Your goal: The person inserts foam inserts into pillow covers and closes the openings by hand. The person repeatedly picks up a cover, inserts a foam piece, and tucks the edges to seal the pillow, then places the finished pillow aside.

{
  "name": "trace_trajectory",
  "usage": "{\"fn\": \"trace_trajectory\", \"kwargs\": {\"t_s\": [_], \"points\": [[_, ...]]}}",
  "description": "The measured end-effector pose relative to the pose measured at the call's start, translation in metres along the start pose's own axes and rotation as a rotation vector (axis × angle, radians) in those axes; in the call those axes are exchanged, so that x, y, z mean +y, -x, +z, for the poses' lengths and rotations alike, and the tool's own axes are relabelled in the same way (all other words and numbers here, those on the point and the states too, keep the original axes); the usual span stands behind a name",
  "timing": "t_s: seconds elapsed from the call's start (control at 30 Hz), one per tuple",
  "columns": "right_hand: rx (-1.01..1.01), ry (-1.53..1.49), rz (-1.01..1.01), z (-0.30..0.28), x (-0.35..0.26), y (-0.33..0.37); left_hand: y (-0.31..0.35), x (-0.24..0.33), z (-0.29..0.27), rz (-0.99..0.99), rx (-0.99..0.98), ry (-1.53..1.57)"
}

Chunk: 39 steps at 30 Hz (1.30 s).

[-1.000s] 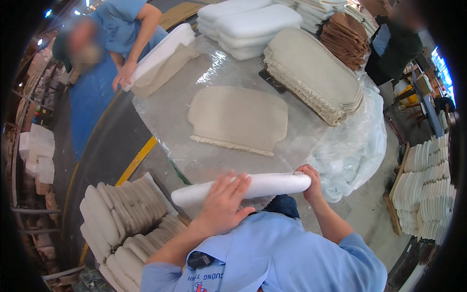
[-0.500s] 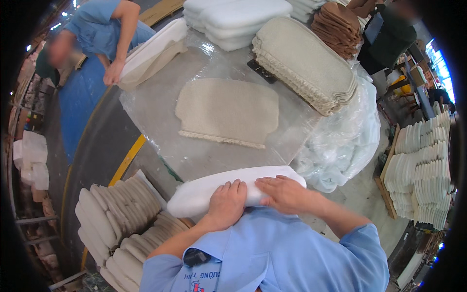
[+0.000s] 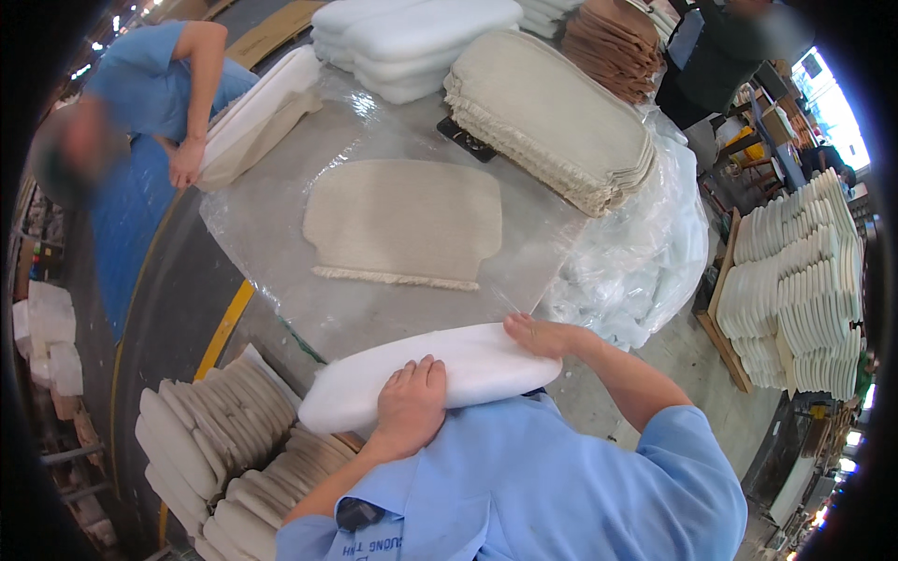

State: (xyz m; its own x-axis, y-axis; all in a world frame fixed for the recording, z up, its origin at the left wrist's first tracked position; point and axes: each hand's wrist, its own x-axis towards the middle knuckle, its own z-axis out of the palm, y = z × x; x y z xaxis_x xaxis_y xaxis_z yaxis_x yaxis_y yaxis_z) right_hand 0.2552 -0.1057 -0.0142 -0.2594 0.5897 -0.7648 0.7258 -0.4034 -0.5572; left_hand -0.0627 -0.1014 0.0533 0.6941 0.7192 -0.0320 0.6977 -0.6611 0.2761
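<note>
White cushion [image 3: 477, 365] at the counter's [image 3: 253, 224] near edge, up against the person's blue shirt [image 3: 561, 467], long side running left-right. Left hand [image 3: 412, 400] laid over its near side, fingers close together on the white face; thumb hidden, can't tell if it grips underneath. Right hand [image 3: 541, 338] on the cushion's right end, fingers narrow, tips on the upper far edge; underside hidden, can't tell if they close around it.

Counter has clear plastic over it. Beige cover [image 3: 407, 224] flat mid-counter, fringed edge toward the person, apart from the cushion. Stack of beige covers [image 3: 557, 117] toward the right edge; white cushion pile [image 3: 412, 42] at the far edge. Bulging plastic bag [image 3: 636, 248] by the right edge. Beyond the left corner, co-worker's hand [image 3: 187, 161] touches a white pad partly in beige fabric [image 3: 257, 126].
</note>
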Motion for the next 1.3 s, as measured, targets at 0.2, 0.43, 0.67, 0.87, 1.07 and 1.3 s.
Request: {"fn": "trace_trajectory", "kwargs": {"t_s": [0.2,0.43,0.67,0.87,1.07,1.3], "points": [[0.184,-0.355,-0.148,-0.095,0.007,0.025,-0.009,0.009,-0.018,-0.029,-0.021,0.088],[-0.074,-0.261,-0.138,-0.087,0.039,0.042,0.000,0.016,-0.013,-0.069,-0.021,0.047],[-0.068,-0.716,0.146,-0.038,0.074,0.035,0.002,0.014,-0.010,-0.076,-0.051,0.007],[-0.004,-1.323,0.068,0.032,0.053,0.025,-0.001,0.003,-0.011,0.047,-0.020,0.025],[0.187,-1.500,-0.100,0.051,0.031,0.022,-0.012,-0.018,-0.036,0.204,-0.022,0.012],[0.292,-1.618,-0.118,0.098,-0.001,0.020,0.004,-0.048,-0.038,0.246,-0.144,0.019]]}}
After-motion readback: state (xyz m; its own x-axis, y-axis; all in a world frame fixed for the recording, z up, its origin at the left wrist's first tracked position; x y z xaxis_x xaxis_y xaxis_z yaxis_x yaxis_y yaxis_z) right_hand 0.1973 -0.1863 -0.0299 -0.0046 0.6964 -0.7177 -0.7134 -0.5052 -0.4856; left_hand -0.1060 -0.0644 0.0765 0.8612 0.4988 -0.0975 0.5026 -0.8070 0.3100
